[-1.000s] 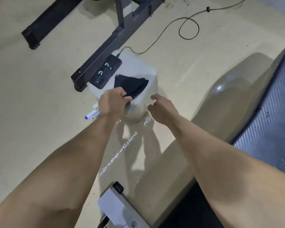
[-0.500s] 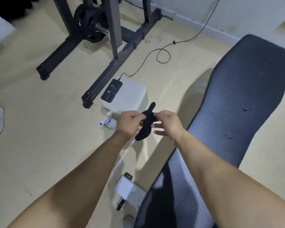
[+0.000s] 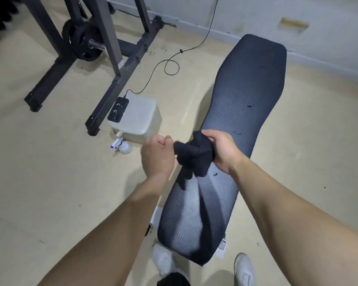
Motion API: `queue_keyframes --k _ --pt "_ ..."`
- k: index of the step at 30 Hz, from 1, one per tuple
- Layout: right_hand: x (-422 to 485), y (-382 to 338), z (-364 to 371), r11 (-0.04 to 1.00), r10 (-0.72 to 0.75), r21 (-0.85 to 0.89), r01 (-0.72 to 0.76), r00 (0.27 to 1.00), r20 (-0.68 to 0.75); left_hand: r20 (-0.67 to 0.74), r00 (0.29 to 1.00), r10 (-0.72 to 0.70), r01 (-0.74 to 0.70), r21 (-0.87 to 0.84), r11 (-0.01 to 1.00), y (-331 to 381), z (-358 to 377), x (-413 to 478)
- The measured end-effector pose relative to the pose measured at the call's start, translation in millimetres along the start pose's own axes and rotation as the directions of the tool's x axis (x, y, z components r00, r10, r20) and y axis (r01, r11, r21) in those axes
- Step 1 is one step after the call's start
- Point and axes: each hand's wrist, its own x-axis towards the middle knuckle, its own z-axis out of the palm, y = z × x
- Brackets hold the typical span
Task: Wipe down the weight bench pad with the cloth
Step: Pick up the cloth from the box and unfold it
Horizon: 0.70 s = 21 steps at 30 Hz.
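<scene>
The dark textured weight bench pad (image 3: 250, 93) runs from below me up to the wall, with a few small specks on its surface. A bunched black cloth (image 3: 194, 155) hangs above the pad's narrow middle. My right hand (image 3: 221, 149) grips the cloth from the right, fingers wrapped over its top. My left hand (image 3: 157, 155) is closed at the cloth's left edge, pinching it; the contact is slightly blurred.
A white box (image 3: 141, 120) with a black power strip (image 3: 118, 109) on top sits on the floor to the left, a spray bottle (image 3: 122, 146) lying in front of it. A dark rack frame (image 3: 110, 58) with a weight plate (image 3: 81, 40) stands at back left. A cable (image 3: 172, 65) loops across the floor.
The cloth was lifted off the white box and carried right, over the pad. My right hand has taken hold of it, and the view has risen to show the whole bench.
</scene>
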Motion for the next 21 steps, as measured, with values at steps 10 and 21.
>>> queue_keyframes --k 10,21 --pt "-23 4 -118 0.977 0.076 0.199 -0.082 0.997 0.034 0.731 0.681 -0.038 0.490 -0.417 0.766 2 80 -83" --pt "-44 42 -168 0.887 -0.265 -0.413 0.209 0.961 -0.083 0.440 0.891 -0.112 0.311 -0.413 0.856 41 103 -128"
